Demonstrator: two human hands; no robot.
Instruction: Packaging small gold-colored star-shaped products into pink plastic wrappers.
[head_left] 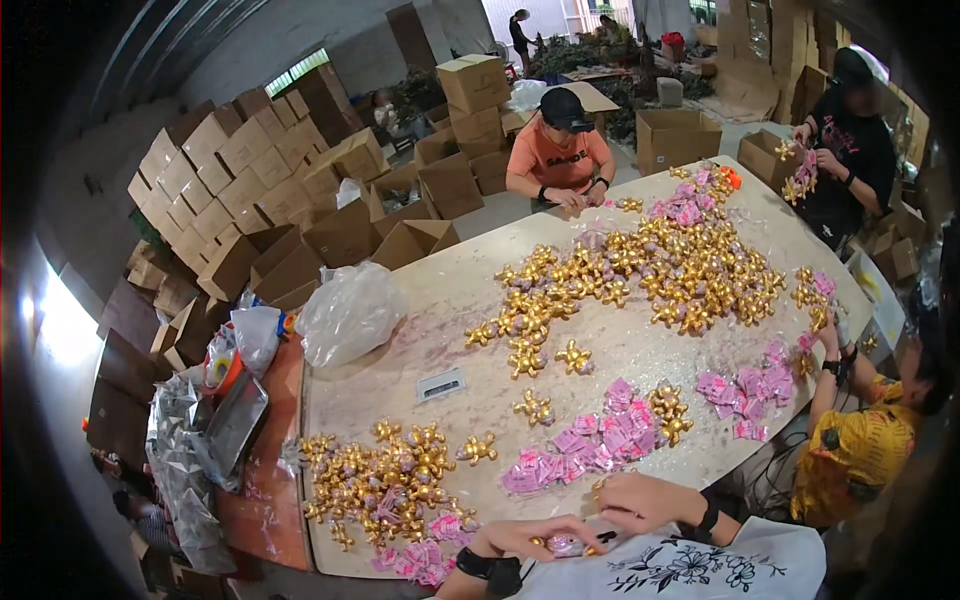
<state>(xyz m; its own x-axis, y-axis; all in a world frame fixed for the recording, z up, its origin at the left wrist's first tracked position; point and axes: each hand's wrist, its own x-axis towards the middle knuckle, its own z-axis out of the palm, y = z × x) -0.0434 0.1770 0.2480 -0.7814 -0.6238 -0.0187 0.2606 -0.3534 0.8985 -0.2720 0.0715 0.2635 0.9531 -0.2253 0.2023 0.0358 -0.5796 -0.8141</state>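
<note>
Two hands work at the near edge of the pale, scuffed tabletop [400, 370]: the left hand [520, 537] pinches a small shiny gold bow with a pink tag [567, 545], the right hand [640, 500] rests curled beside it, hands apart. Glossy gold ribbon bows [385, 485] crowd the near-left corner; flat pink paper tags [585, 445] lie just beyond the right hand. A crumpled clear plastic bag [350, 312] sits at the left edge.

The person wears a white shirt [690, 570] with black flower drawings on it. Each wrist has a black band [490, 567], one band wider.
</note>
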